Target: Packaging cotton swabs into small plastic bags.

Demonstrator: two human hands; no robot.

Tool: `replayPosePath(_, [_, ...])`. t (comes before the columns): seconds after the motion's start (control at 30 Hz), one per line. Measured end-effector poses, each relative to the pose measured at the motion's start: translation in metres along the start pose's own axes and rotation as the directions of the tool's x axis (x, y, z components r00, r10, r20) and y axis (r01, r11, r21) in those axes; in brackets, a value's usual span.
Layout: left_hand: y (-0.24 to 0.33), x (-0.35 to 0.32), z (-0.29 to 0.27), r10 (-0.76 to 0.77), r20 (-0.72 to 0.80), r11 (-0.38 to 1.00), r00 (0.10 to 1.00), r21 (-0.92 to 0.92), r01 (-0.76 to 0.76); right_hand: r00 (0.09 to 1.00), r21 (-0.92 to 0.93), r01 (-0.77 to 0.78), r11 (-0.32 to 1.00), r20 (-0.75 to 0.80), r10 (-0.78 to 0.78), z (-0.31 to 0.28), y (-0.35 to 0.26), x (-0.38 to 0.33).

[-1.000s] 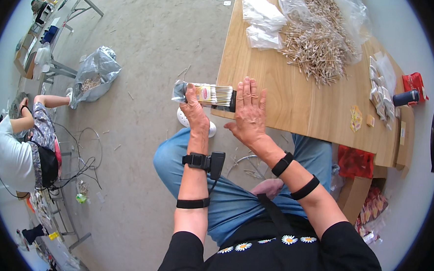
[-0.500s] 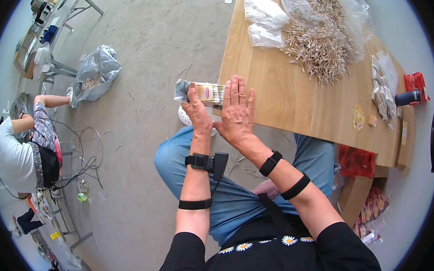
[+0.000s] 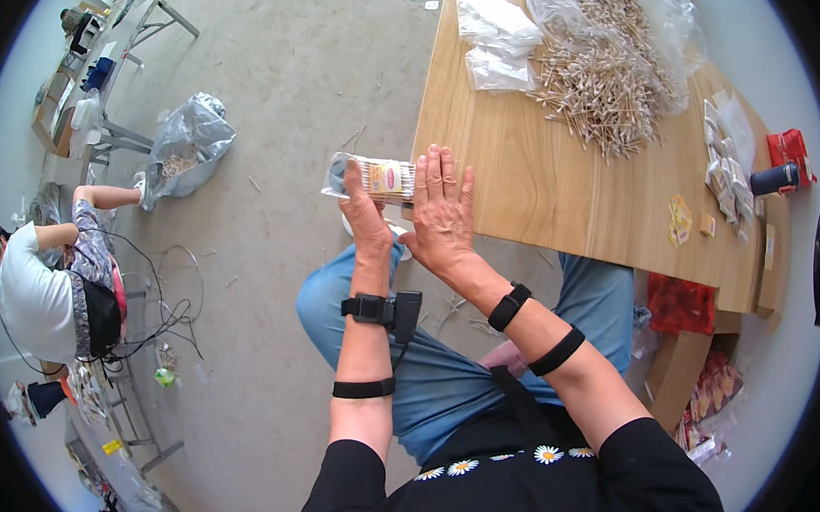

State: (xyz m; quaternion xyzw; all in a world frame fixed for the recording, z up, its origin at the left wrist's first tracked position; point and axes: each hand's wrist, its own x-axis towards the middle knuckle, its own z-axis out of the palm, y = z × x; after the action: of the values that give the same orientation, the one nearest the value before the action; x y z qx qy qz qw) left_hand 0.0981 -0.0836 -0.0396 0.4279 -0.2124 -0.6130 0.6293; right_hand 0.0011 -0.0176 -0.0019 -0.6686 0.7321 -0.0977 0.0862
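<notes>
My left hand (image 3: 366,215) is closed round a clear plastic pack of cotton swabs (image 3: 386,178) with a yellow label, just off the table's left edge. Its thumb lies on top near the pack's left end; the other fingers are hidden underneath. My right hand (image 3: 443,213) is open, fingers stretched out side by side, its edge against the pack's right end at the table corner. Beyond, on the wooden table (image 3: 517,169), lies a big heap of loose cotton swabs (image 3: 599,94). White empty-looking plastic bags (image 3: 498,29) are stacked left of the heap.
Yellow cards (image 3: 679,222), filled white packs (image 3: 730,171), a dark bottle (image 3: 774,179) and a red packet (image 3: 791,157) sit on the table's right. A cardboard box (image 3: 678,367) stands below. A plastic bag (image 3: 193,143) is on the floor at left, near a seated person (image 3: 42,278).
The pack has shifted slightly left, and more of its swabs show between the label and my left thumb. My right hand has moved slightly left with it, still flat.
</notes>
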Motion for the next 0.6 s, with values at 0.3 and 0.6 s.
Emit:
replayPosePath(0.3, [-0.001,0.02,-0.014,0.002,-0.032,1.0,0.999,-0.026,-0.003,1.0,0.034,0.023,0.999,-0.014,-0.023,0.0,0.005,0.0])
replayPosePath(0.6, [-0.003,0.019,-0.011,-0.02,-0.027,0.998,0.999,-0.06,0.019,0.998,-0.073,-0.059,0.996,0.022,0.06,-0.005,0.006,0.003])
